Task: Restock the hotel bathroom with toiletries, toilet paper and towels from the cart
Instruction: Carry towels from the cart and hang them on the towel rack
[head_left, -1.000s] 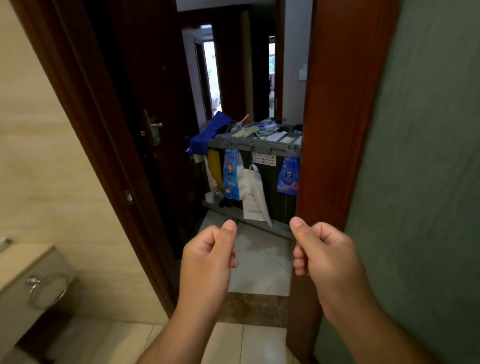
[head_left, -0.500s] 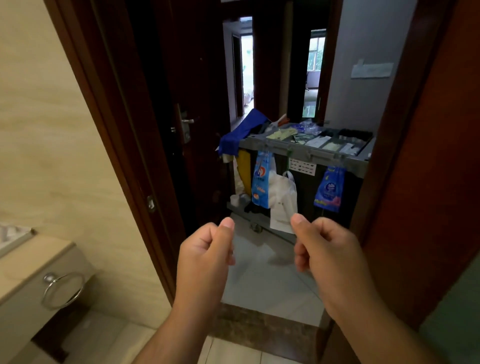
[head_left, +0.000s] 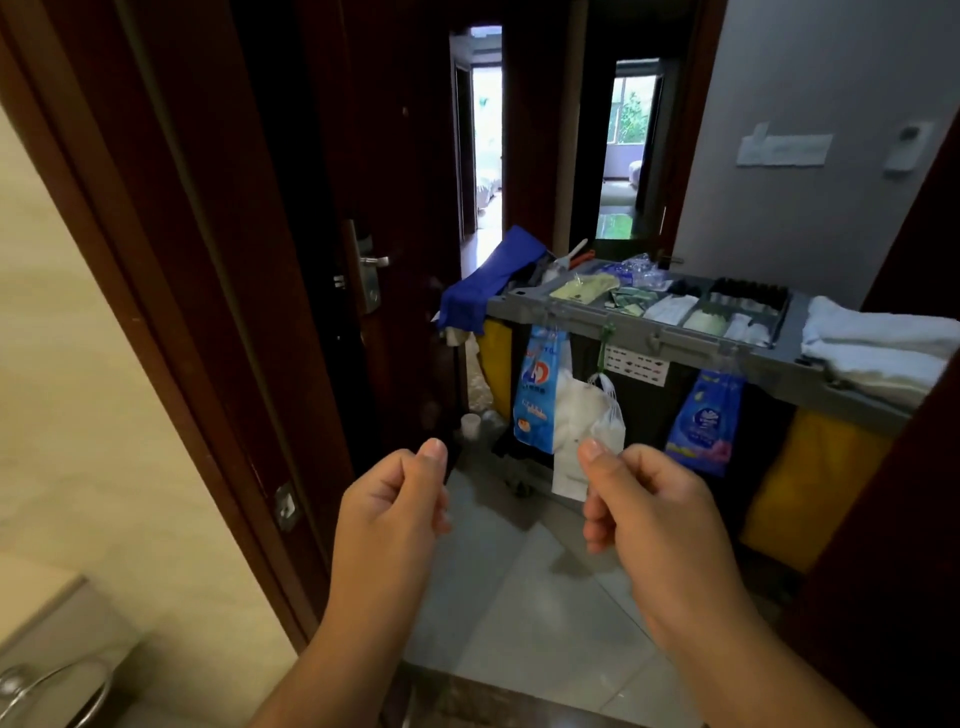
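Doorway view toward the cart (head_left: 649, 340), which stands on the tiled floor (head_left: 519, 597) just outside the dark wooden door frame (head_left: 171, 291).

The left hand (head_left: 389, 499) and the right hand (head_left: 649, 509) are raised side by side in front of the cart and apart from each other. The fingers (head_left: 595, 519) of both are clenched with the thumb laid on top, and they grasp nothing.

Folded white towels (head_left: 878, 348) lie on the right end of the cart's grey top tray. Small toiletries (head_left: 670, 309) fill the tray's compartments, left of the towels. A blue cloth (head_left: 488, 291) drapes over the cart's left end.

From the cart's front rail hang a blue packet (head_left: 537, 395), a white plastic bag (head_left: 582, 415) just beside it, and a blue-purple packet (head_left: 701, 421) further right. A yellow sack (head_left: 810, 483) hangs below the towels.

A door handle (head_left: 374, 261) shows on the open door left of the cart. Far left of the cart, at the frame's lower corner, are a counter (head_left: 41, 603) edge and a metal towel ring (head_left: 57, 691).
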